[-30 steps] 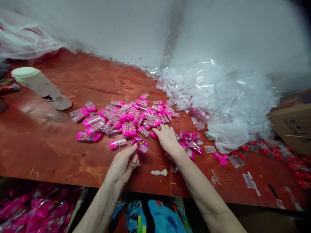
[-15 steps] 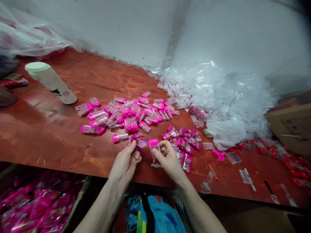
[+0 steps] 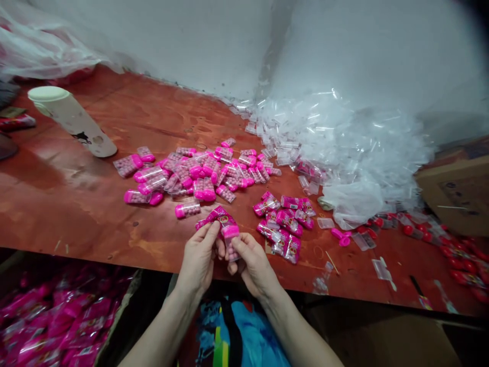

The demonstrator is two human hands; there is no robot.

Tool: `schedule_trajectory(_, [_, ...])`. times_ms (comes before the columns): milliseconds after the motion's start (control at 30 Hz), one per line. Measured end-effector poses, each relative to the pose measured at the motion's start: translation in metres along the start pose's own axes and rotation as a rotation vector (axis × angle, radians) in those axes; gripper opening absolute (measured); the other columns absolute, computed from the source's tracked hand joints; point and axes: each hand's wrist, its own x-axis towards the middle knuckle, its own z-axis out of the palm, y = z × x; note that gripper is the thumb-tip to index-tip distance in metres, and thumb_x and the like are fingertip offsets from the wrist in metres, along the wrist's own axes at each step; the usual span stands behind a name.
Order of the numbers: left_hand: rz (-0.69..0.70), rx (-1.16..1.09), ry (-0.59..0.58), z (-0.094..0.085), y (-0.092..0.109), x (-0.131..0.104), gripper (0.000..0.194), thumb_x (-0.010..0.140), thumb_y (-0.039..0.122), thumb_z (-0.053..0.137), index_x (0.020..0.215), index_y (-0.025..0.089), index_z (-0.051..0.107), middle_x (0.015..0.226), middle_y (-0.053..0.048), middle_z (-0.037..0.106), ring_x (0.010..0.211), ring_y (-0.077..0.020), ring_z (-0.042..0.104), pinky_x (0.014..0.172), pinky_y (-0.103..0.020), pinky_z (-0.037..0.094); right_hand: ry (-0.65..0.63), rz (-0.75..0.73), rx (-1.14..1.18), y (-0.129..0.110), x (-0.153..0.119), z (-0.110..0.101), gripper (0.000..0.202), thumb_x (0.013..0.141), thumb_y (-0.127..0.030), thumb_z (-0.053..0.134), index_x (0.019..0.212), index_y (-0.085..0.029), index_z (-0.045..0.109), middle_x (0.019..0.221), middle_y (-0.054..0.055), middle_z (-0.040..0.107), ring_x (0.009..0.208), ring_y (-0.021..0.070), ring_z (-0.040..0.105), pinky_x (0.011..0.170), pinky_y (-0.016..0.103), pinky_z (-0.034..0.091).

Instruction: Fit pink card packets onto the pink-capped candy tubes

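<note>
Near the front of the table my left hand [image 3: 200, 255] pinches a pink printed plastic sleeve [image 3: 220, 216]. My right hand [image 3: 252, 261] grips a small clear candy bottle [image 3: 231, 250] of pink balls, its pink cap [image 3: 230, 232] up against the sleeve's open end. How far the cap sits inside the sleeve I cannot tell. Just beyond lies a loose bottle [image 3: 187, 209], in front of a heap of similar candy bottles [image 3: 191, 171]. To the right of my hands is a pile of bottles wrapped in pink printed sleeves [image 3: 286, 224].
A pale tumbler [image 3: 76, 122] leans in view at left. Clear plastic pieces [image 3: 324, 137] are heaped against the wall. At right are red-capped containers [image 3: 454, 255] and a cardboard box [image 3: 454, 193]. A container of pink packets [image 3: 57, 316] stands below the table at left.
My right hand has brought the bottle left, and its cap now meets the sleeve in my left hand. Both hands have drawn together. The view has shifted slightly.
</note>
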Motion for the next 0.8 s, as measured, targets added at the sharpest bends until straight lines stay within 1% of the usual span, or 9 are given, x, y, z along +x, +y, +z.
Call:
schedule_trajectory(167, [-0.051, 0.03, -0.079, -0.001, 0.002, 0.0, 0.024, 0.079, 0.036, 0.072, 0.089, 0.016, 0.062, 0.039, 0.009, 0.043, 0.034, -0.0045, 0.034, 0.04, -0.017, 0.029, 0.015, -0.134, -0.296, 0.008, 0.005, -0.01, 0.03, 0.083, -0.041, 0.067, 0.092, -0.02, 0.049, 0.066, -0.005, 0.059, 0.05, 0.0072, 0.048, 0.04, 0.016, 0.034])
schedule_trajectory(300, [-0.172, -0.05, -0.092, -0.002, 0.001, 0.001, 0.028, 0.073, 0.034, 0.077, 0.076, 0.017, 0.055, 0.04, 0.011, 0.038, 0.032, -0.0009, 0.024, 0.037, -0.015, 0.02, 0.04, -0.232, -0.545, 0.012, 0.005, -0.017, 0.026, 0.088, -0.04, 0.06, 0.099, -0.021, 0.047, 0.067, -0.005, 0.059, 0.056, 0.0096, 0.053, 0.051, 0.02, 0.041])
schedule_trajectory(400, [-0.279, -0.081, -0.152, -0.004, -0.001, 0.002, 0.03, 0.072, 0.033, 0.078, 0.069, 0.015, 0.054, 0.044, 0.009, 0.042, 0.034, 0.001, 0.022, 0.037, -0.015, 0.02, 0.071, -0.318, -0.753, 0.011, 0.0, -0.02, 0.037, 0.091, -0.038, 0.056, 0.121, -0.022, 0.044, 0.072, -0.002, 0.064, 0.062, 0.0139, 0.059, 0.058, 0.025, 0.046])
schedule_trajectory(467, [-0.32, -0.075, -0.198, -0.005, -0.002, 0.002, 0.031, 0.074, 0.035, 0.076, 0.067, 0.013, 0.056, 0.045, 0.008, 0.043, 0.034, 0.0012, 0.022, 0.037, -0.015, 0.019, 0.083, -0.382, -0.905, 0.008, -0.003, -0.021, 0.048, 0.091, -0.035, 0.056, 0.134, -0.023, 0.038, 0.081, 0.002, 0.068, 0.066, 0.0169, 0.062, 0.062, 0.029, 0.049])
schedule_trajectory(567, [-0.315, -0.077, -0.186, -0.004, -0.005, 0.0, 0.032, 0.073, 0.037, 0.077, 0.066, 0.013, 0.057, 0.044, 0.009, 0.04, 0.034, 0.0009, 0.02, 0.036, -0.015, 0.015, 0.063, -0.5, -1.036, 0.006, -0.004, -0.022, 0.045, 0.089, -0.031, 0.057, 0.132, -0.025, 0.047, 0.104, 0.008, 0.069, 0.08, 0.0214, 0.067, 0.075, 0.035, 0.052])
schedule_trajectory(633, [-0.298, -0.068, -0.15, -0.002, -0.008, -0.002, 0.033, 0.072, 0.039, 0.078, 0.067, 0.014, 0.057, 0.043, 0.01, 0.039, 0.033, 0.0005, 0.02, 0.035, -0.016, 0.013, 0.06, -0.531, -1.027, 0.006, -0.003, -0.022, 0.039, 0.088, -0.032, 0.057, 0.126, -0.026, 0.053, 0.113, 0.009, 0.067, 0.086, 0.0226, 0.067, 0.08, 0.038, 0.052])
schedule_trajectory(667, [-0.292, -0.055, -0.136, -0.001, -0.009, -0.003, 0.033, 0.071, 0.041, 0.077, 0.067, 0.015, 0.057, 0.043, 0.009, 0.04, 0.032, 0.0003, 0.021, 0.035, -0.016, 0.012, 0.064, -0.511, -0.984, 0.007, -0.003, -0.021, 0.037, 0.088, -0.033, 0.058, 0.124, -0.026, 0.053, 0.109, 0.009, 0.068, 0.085, 0.0218, 0.067, 0.079, 0.037, 0.053])
schedule_trajectory(733, [-0.288, -0.018, -0.126, 0.0, -0.012, -0.005, 0.035, 0.072, 0.043, 0.076, 0.066, 0.014, 0.057, 0.044, 0.007, 0.045, 0.032, -0.0002, 0.023, 0.036, -0.017, 0.012, 0.054, -0.396, -0.797, 0.006, -0.002, -0.019, 0.037, 0.089, -0.037, 0.057, 0.124, -0.026, 0.05, 0.09, 0.005, 0.068, 0.073, 0.018, 0.065, 0.068, 0.032, 0.053])
schedule_trajectory(800, [-0.288, 0.027, -0.137, 0.0, -0.014, -0.006, 0.037, 0.074, 0.045, 0.073, 0.063, 0.014, 0.057, 0.045, 0.003, 0.05, 0.033, -0.0012, 0.027, 0.037, -0.018, 0.014, 0.008, -0.217, -0.53, 0.005, 0.0, -0.017, 0.04, 0.089, -0.043, 0.057, 0.124, -0.026, 0.045, 0.069, -0.003, 0.059, 0.055, 0.0119, 0.056, 0.05, 0.022, 0.045])
